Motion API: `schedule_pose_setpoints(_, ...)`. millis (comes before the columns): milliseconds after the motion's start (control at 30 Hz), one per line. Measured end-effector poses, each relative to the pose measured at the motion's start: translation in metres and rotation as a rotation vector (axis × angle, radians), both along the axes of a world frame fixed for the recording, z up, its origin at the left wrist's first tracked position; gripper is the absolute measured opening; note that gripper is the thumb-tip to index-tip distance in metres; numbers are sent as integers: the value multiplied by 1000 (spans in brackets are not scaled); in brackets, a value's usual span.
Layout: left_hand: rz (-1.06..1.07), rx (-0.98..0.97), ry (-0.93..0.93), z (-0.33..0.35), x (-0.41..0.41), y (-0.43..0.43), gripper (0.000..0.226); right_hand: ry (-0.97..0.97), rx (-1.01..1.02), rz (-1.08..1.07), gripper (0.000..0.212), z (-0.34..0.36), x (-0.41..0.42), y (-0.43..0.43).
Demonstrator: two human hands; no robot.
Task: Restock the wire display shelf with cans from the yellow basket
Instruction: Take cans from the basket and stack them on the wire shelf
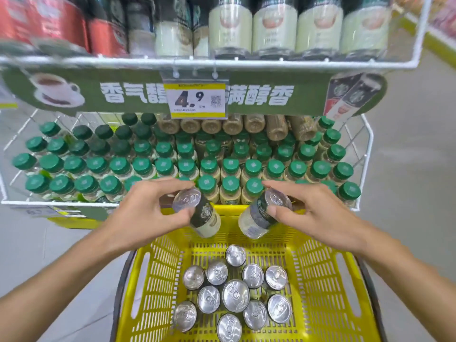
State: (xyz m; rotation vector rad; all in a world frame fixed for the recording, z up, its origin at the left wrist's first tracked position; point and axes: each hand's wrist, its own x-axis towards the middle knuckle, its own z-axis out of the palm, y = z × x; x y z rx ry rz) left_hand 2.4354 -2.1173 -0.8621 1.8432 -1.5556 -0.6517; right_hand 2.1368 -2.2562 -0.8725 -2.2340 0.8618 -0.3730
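Note:
My left hand (145,213) grips a cream-and-dark can (199,215) by its silver top, tilted, above the yellow basket (318,280). My right hand (311,213) grips a second can (261,215) the same way, also tilted, over the basket's far rim. Several more cans (235,296) stand upright in the basket, silver pull-tab lids up. In front stands the white wire display shelf (365,149); its lower tier is packed with green-capped bottles (187,166). The upper tier (246,62) carries cream cans (274,25) and red cans (59,21).
A green banner with a yellow price tag (197,99) reading 4.9 hangs from the upper tier's front. Brown bottles (254,124) lie at the back of the lower tier. Grey floor (414,144) runs along both sides of the shelf. The basket's dark handle (122,280) curves along its left side.

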Motion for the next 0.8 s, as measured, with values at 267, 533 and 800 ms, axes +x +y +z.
schedule_pose_setpoints(267, -209, -111, 82, 183, -9, -24, 43, -173, -43, 49, 52, 193, 20, -12)
schedule_pose_setpoints(533, -251, -315, 199, 299, -1, -52, 34, -320, -65, 82, 36, 299, 31, -33)
schedule_pose_setpoints(800, -26, -386, 388, 314, -3, -126, 14, -291, -171, -72, 40, 318, 67, -95)
